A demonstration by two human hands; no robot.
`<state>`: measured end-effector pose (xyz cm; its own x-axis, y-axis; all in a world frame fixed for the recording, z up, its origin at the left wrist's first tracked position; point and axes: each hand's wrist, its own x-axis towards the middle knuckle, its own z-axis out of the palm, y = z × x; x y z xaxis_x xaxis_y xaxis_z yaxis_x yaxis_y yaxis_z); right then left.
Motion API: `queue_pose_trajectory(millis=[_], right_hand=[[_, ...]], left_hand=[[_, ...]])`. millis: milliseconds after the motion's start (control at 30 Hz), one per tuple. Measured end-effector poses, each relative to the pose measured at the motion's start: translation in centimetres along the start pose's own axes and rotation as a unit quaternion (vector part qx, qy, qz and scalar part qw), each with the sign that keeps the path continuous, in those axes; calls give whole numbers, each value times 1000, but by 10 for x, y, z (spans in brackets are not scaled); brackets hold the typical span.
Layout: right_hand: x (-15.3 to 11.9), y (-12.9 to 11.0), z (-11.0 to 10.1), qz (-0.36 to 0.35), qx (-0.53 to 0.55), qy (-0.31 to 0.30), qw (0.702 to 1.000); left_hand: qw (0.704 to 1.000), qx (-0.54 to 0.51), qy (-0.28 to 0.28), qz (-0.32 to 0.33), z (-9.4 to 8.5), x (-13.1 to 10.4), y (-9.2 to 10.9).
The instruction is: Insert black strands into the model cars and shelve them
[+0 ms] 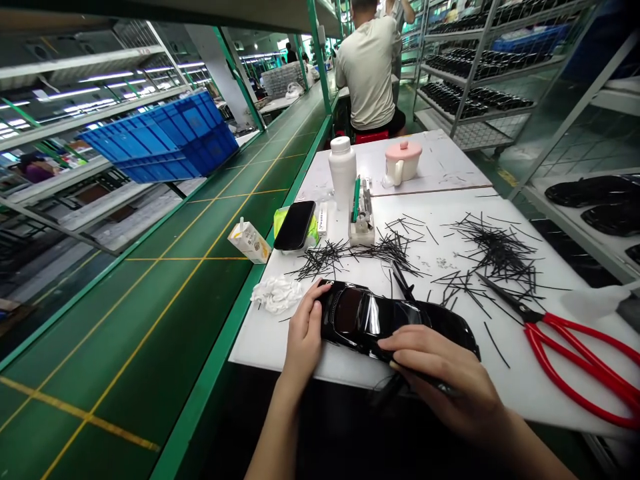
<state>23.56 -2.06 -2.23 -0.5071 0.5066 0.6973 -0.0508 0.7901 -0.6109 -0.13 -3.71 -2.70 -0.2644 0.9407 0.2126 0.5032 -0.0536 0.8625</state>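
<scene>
Near the front edge of the white tabletop [260, 333]: black model car [353, 310], held at its left end in the left hand [306, 327] and touched along its near side by bent fingers of the right hand [445, 367], with any grip beneath too hidden to tell. Liable to scratch if slid over loose black strips [500, 250]; to drop if loosely held.

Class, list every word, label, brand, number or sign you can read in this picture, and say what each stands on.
No text reads with certainty.
Drink carton: printed, too small and blurred to read.
Small white box: dark print, too small to read.
White overhead rack: red marking, too blurred to read.
Black model car: no readable lettering.
</scene>
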Motion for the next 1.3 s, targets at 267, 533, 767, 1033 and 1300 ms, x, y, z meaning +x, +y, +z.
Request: queue_pose_trajectory(millis=[267, 533, 767, 1033, 1300], right_hand=[[3, -5, 3, 48, -4, 63, 997], [7, -12, 1, 186, -22, 107, 976], [6, -19, -5, 91, -48, 83, 991], [-9, -19, -7, 164, 75, 158, 971], [-15, -17, -20, 94, 170, 173, 965]], left_hand=[[1000, -9, -12, 3, 0, -2, -2], [1000, -12, -10, 1, 1, -5, -5], [999, -16, 39, 0, 5, -6, -5], [949, 79, 192, 237, 14, -44, -4], [921, 241, 137, 276, 37, -54, 21]])
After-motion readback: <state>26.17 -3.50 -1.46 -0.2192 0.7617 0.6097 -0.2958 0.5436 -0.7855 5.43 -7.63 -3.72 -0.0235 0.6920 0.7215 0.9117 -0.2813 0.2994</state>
